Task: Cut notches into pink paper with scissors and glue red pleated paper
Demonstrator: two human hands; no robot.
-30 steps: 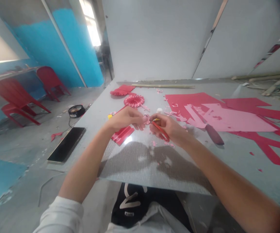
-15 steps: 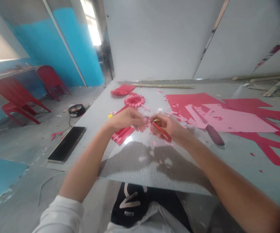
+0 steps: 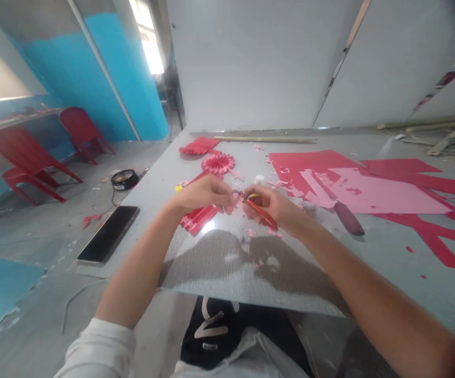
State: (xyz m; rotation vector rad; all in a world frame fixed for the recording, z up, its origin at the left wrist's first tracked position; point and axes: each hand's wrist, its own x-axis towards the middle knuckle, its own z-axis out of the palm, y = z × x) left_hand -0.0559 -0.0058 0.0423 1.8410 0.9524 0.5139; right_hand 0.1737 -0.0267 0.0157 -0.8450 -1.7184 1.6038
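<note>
Over the table, my left hand (image 3: 208, 193) pinches a small piece of pink paper (image 3: 237, 198) between thumb and fingers. My right hand (image 3: 271, 206) is closed around scissors with orange handles (image 3: 262, 213), their tips pointing at the pink piece. Whether the blades are parted is too small to tell. Below my left hand lies pleated red paper (image 3: 199, 219), partly hidden by the hand. Behind it sit a round red paper rosette (image 3: 218, 163) and another folded red paper piece (image 3: 199, 146).
On the right lie red paper sheets (image 3: 310, 160), a pink sheet (image 3: 401, 195) and a dark red-handled knife (image 3: 349, 218). A phone (image 3: 109, 233) rests at the left edge. A thin stick (image 3: 267, 140) lies at the back; pink scraps (image 3: 286, 185) are scattered about.
Both hands stay in nearly the same place. The scissors and the fingers of my right hand have shifted very slightly; the pink piece is still held.
</note>
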